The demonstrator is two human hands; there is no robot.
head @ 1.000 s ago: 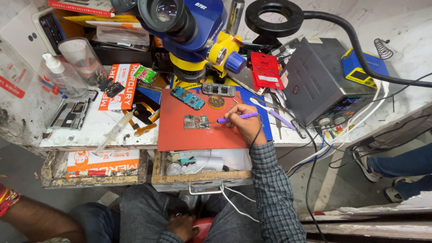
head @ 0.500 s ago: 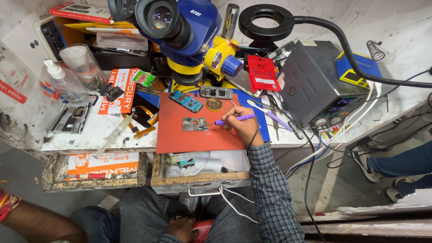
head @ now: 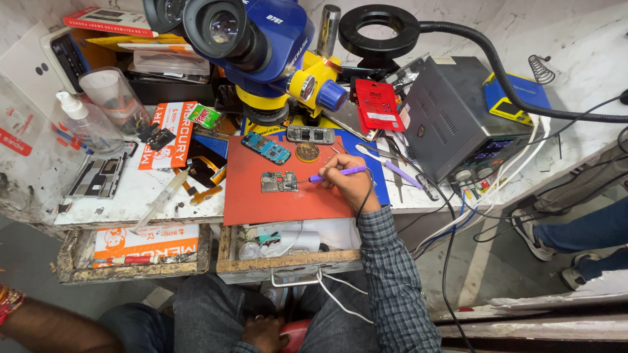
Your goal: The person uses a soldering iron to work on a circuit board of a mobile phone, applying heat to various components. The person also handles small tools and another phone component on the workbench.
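My right hand (head: pixel 350 186) rests on the red work mat (head: pixel 288 199) and grips a purple pen-shaped tool (head: pixel 340 172) with a cord. Its tip points left toward a small green circuit board (head: pixel 279 182) lying on the mat, a short gap away. A blue circuit board (head: pixel 266 148), a grey phone part (head: pixel 311 134) and a round brass tin (head: pixel 307 152) lie at the mat's far edge. My left hand (head: pixel 263 330) is low in my lap by a red stool, away from the bench; its fingers are partly hidden.
A blue and yellow microscope (head: pixel 261 46) hangs over the bench. A grey power station (head: pixel 451 114) with cables stands right, a ring lamp (head: pixel 379 29) behind it. Bottles, a syringe (head: pixel 160 199) and phone parts lie left. Two open drawers (head: pixel 288 252) sit below. Another person's arm (head: pixel 46 327) shows at bottom left.
My right hand with the purple tool has stayed over the mat, sliding slightly toward the small green board. The view has shifted a little.
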